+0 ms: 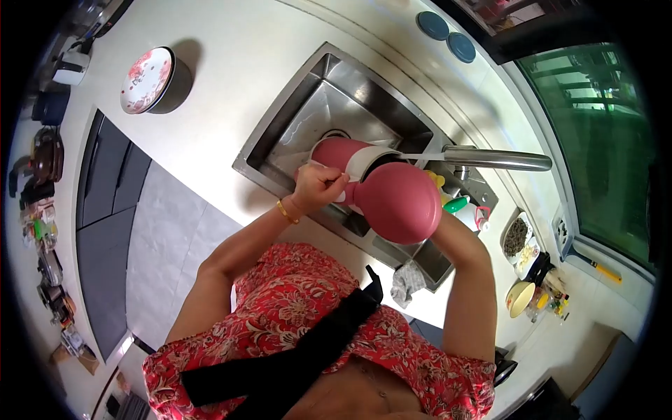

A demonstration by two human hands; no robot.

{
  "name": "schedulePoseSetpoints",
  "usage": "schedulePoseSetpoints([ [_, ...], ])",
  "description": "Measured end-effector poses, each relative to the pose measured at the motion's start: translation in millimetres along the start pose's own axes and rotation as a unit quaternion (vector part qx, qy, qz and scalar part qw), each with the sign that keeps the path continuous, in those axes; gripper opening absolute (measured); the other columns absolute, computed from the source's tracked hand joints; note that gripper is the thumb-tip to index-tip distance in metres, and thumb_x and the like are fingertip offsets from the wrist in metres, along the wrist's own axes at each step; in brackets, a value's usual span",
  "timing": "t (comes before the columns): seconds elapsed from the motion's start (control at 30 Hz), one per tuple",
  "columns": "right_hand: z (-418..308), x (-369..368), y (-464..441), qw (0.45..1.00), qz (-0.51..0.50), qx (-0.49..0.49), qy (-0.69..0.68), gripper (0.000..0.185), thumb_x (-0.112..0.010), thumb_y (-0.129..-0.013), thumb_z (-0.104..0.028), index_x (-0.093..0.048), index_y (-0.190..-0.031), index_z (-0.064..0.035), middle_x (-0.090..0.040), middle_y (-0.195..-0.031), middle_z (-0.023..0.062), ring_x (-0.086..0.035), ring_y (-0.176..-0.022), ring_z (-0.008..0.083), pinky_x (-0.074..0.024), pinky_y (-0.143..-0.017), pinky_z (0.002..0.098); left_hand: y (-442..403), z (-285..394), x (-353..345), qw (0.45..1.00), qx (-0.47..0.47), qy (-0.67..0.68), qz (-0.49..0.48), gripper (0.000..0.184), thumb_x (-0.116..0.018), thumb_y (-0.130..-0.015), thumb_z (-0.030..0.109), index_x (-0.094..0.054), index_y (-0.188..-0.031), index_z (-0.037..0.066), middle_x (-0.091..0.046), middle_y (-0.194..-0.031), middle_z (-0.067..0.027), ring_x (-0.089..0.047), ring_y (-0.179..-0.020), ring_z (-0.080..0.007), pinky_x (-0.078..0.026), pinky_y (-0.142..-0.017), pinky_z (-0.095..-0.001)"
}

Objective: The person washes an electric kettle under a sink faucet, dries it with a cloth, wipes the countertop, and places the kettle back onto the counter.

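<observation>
My left hand (318,187), with a gold bracelet at the wrist, is closed round the handle of a pink electric kettle (336,152) with a pale band. The kettle is over the sink (280,133), its round pink lid (400,203) swung up toward me. A thin stream of water runs from the steel faucet (497,158) toward the kettle's dark mouth. My right forearm (458,241) reaches in from the right and passes behind the lid. The lid hides my right hand, so its fingers and what it touches do not show.
A floral plate (148,80) tops a dark bowl on the left counter. Bottles, one with a green cap (456,204), stand behind the sink. A grey cloth (407,283) hangs at the front edge. Small dishes (518,238) and a yellow bowl (520,299) are at the right.
</observation>
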State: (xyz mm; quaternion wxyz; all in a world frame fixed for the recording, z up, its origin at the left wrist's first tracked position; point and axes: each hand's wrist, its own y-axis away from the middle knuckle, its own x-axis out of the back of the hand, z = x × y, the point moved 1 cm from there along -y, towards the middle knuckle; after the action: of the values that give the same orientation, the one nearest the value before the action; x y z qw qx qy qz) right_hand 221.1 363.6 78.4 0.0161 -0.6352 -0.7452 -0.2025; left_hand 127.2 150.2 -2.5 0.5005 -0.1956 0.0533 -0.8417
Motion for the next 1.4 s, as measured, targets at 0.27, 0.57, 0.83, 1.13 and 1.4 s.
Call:
schedulePoseSetpoints([
  [0.27,2.0,2.5,13.5,0.987,0.010,-0.090,-0.133,0.041,-0.053,-0.078,-0.020,-0.041,-0.116,-0.0109,-0.047,-0.114,0.0048,-0.043,-0.106,0.0178,-0.0336,-0.089,0.0313,-17.9,-2.9,5.2,0.997,-0.066,-0.033,0.024,0.027,-0.056,-0.069,0.008,-0.043,-0.046,0.004,-0.038,-0.043,-0.0115,-0.042,-0.037,-0.0238,-0.029,-0.036,-0.0291],
  [0.57,48.4,-22.2,-38.0,0.968,-0.033,-0.061,-0.242,0.042,-0.054,-0.078,-0.020,-0.040,-0.117,-0.0103,-0.047,-0.113,0.0049,-0.043,-0.106,0.0172,-0.0340,-0.089,0.0310,1.1,-8.6,0.1,0.999,0.028,0.033,-0.008,0.025,-0.055,-0.071,0.007,-0.044,-0.048,0.002,-0.038,-0.042,-0.0111,-0.040,-0.036,-0.0231,-0.029,-0.036,-0.0286],
  [0.83,33.9,-30.6,-35.7,0.989,0.067,0.112,0.072,0.039,-0.054,-0.078,-0.018,-0.042,-0.114,-0.0082,-0.050,-0.109,0.0055,-0.046,-0.102,0.0162,-0.0375,-0.086,0.0302,-11.7,0.7,8.0,0.999,0.024,0.002,0.038,0.027,-0.057,-0.070,0.009,-0.044,-0.047,0.003,-0.038,-0.042,-0.0112,-0.040,-0.035,-0.0231,-0.029,-0.035,-0.0292],
  [1.13,3.6,-4.5,9.0,0.997,-0.004,-0.035,-0.075,0.039,-0.056,-0.076,-0.017,-0.043,-0.112,-0.0080,-0.051,-0.107,0.0053,-0.048,-0.098,0.0166,-0.0387,-0.084,0.0303,-2.8,6.9,2.1,0.999,-0.006,-0.022,-0.031,0.029,-0.057,-0.069,0.010,-0.043,-0.045,0.004,-0.038,-0.042,-0.0107,-0.041,-0.035,-0.0227,-0.030,-0.035,-0.0289],
  [1.4,6.2,-10.6,8.3,0.991,-0.007,-0.082,-0.109,0.039,-0.057,-0.075,-0.016,-0.044,-0.111,-0.0079,-0.052,-0.105,0.0051,-0.049,-0.095,0.0169,-0.0398,-0.082,0.0303,-6.9,19.2,6.7,0.994,-0.067,-0.047,-0.070,0.025,-0.057,-0.068,0.009,-0.045,-0.047,0.005,-0.041,-0.043,-0.0107,-0.043,-0.038,-0.0253,-0.032,-0.037,-0.0309],
])
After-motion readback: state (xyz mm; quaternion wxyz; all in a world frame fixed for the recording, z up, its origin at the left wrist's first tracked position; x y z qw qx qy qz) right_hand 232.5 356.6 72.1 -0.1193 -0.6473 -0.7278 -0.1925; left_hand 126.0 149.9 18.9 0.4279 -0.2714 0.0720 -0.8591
